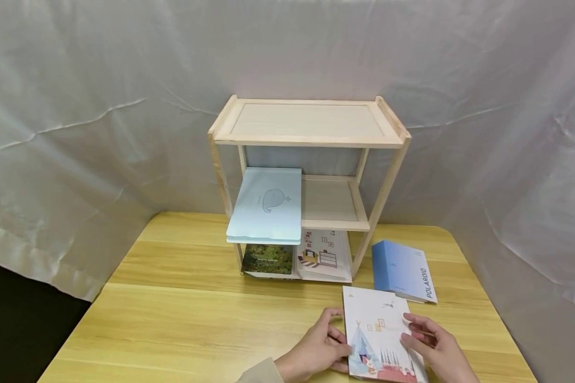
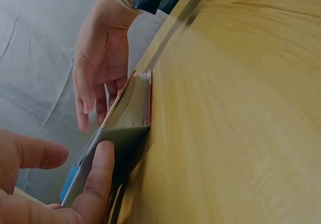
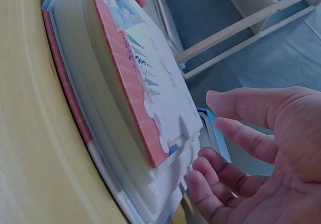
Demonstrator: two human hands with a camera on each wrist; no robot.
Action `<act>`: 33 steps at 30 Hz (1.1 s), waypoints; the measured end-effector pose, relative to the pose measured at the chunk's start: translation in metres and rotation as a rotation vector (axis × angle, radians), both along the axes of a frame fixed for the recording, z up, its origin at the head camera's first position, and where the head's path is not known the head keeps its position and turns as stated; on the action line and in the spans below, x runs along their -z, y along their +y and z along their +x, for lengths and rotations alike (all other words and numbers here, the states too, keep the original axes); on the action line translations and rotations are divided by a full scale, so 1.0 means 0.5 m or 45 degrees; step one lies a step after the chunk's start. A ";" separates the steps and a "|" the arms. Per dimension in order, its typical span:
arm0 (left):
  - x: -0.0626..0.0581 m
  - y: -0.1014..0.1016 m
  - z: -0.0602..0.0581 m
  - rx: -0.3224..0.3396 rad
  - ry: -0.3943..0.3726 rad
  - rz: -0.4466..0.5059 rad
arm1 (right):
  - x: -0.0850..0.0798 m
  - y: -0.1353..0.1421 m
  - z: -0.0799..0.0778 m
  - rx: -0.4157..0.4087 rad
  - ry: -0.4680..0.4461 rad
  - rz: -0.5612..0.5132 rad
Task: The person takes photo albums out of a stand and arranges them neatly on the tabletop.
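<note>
A thick white album (image 1: pixel 376 314) with a blue tent and red ground on its cover lies on the table at the lower right in the head view. My left hand (image 1: pixel 318 346) is at its left side; in the left wrist view a nearly straight finger (image 2: pixel 100 176) touches the spine, while the thumb stands off the cover. Along the opposite side, my right hand (image 1: pixel 436 346) has its fingers loosely bent. The right wrist view shows those fingertips (image 3: pixel 198 184) close by the page edges, with nothing between thumb and fingers.
A three-level wooden shelf (image 1: pixel 311 119) stands at the back. Its middle level bears a pale blue whale-cover book (image 1: pixel 268 205); below lie a dark green photo album (image 1: pixel 268 260) and a white illustrated album (image 1: pixel 323 255). A blue POLAROID album (image 1: pixel 407 271) lies right of the shelf.
</note>
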State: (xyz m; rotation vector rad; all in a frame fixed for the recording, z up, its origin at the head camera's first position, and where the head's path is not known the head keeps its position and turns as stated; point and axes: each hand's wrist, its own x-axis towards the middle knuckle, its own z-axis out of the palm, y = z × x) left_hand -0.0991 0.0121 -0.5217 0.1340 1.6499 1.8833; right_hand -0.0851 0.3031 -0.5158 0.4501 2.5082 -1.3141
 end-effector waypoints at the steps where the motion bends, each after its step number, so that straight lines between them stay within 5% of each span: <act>1: -0.001 -0.002 0.000 -0.004 0.000 0.004 | -0.001 -0.001 -0.001 -0.006 0.009 0.003; 33: -0.019 -0.069 -0.019 -0.045 0.073 0.024 | -0.035 -0.051 -0.018 -0.081 0.142 -0.016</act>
